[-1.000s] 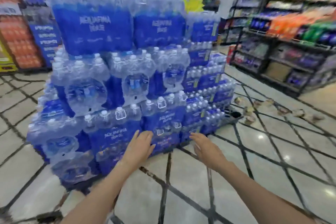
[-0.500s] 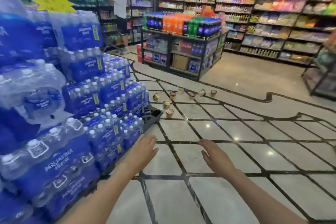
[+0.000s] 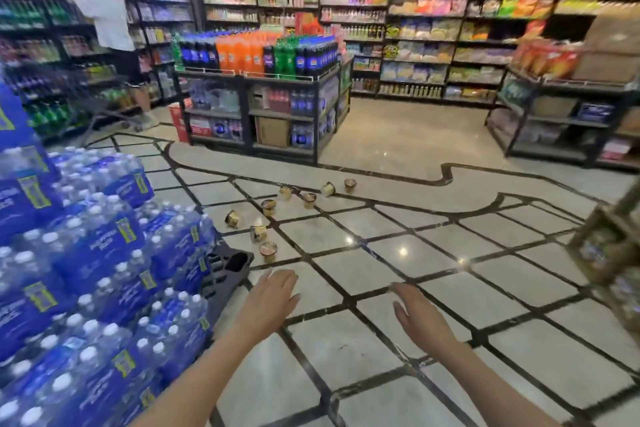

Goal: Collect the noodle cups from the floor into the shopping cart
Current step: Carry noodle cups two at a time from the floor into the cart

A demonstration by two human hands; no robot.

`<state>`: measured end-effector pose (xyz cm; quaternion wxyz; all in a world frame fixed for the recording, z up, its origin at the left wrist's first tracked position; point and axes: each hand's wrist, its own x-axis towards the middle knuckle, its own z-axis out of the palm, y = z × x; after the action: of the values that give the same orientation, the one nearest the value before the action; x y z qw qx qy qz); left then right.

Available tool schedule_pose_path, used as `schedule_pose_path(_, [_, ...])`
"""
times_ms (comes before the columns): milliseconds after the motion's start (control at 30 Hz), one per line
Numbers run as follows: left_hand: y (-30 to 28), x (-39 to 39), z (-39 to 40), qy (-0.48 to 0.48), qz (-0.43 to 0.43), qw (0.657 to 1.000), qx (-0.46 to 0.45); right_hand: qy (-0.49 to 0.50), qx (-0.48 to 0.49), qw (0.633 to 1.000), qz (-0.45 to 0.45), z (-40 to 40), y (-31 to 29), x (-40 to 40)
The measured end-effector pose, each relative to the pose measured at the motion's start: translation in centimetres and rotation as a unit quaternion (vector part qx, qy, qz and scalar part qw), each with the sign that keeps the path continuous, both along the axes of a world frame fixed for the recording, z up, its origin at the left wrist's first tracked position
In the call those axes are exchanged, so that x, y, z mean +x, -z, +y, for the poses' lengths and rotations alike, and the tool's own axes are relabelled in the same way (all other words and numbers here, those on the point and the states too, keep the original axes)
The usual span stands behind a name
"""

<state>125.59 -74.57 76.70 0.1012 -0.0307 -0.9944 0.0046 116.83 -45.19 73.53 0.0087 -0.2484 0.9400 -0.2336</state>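
hands: left and right both released, empty | risk: small gold-lidded round noodle cups scattered on tiled floor, some tipped, may roll or be kicked | cart: grey wire shopping cart far left, long carry

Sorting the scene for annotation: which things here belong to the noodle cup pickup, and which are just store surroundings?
Job: noodle cups scattered on the floor; left hand and right hand, both empty.

Surroundings: bottled water stack, soda display, snack shelves, a person in white.
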Motion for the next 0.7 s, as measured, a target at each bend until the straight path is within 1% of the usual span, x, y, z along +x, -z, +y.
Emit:
schedule_pose_path(33, [-0.5,-3.2,-1.4,0.006,0.006,1.000,-0.011,0.006,-0.009,1.000,0.003,-1.4,-0.1,-2.7])
schedule_pose_path(67, [-1.2,-4.7,-2.0,0.004,0.005,1.000,-0.005,0.009,-0.014,1.000,0.003,-2.1,-0.6,-3.9])
schedule_pose_path(133, [-2.0,-8.1,-3.4,0.012,-0.002,1.000,0.026,0.016,-0.019,1.000,0.010,-3.3,-1.4,-6.7])
schedule_pose_path(200, [-1.7,-12.0,-4.8,0.026,0.008,1.000,0.012,0.028,-0.016,0.999,0.008,-4.2,-1.5,-10.1])
schedule_pose_path(267, [-1.7,-16.1,-5.6,0.037,-0.011,0.999,-0.008,0.041,-0.015,0.999,0.006,-4.5,-1.5,-13.5])
schedule_pose_path(400, [-0.4,-24.1,-6.5,0.033,-0.034,0.999,-0.002,0.064,-0.005,0.998,-0.004,-4.4,-0.8,-21.3])
schedule_pose_path(600, [0.8,-37.9,-7.6,0.034,-0.053,0.998,-0.012,0.072,-0.002,0.997,-0.007,-5.4,0.9,-35.2])
schedule_pose_path(700, [0.5,-45.7,-8.3,0.026,-0.040,0.999,-0.019,0.065,0.015,0.998,-0.012,-5.8,0.7,-42.9])
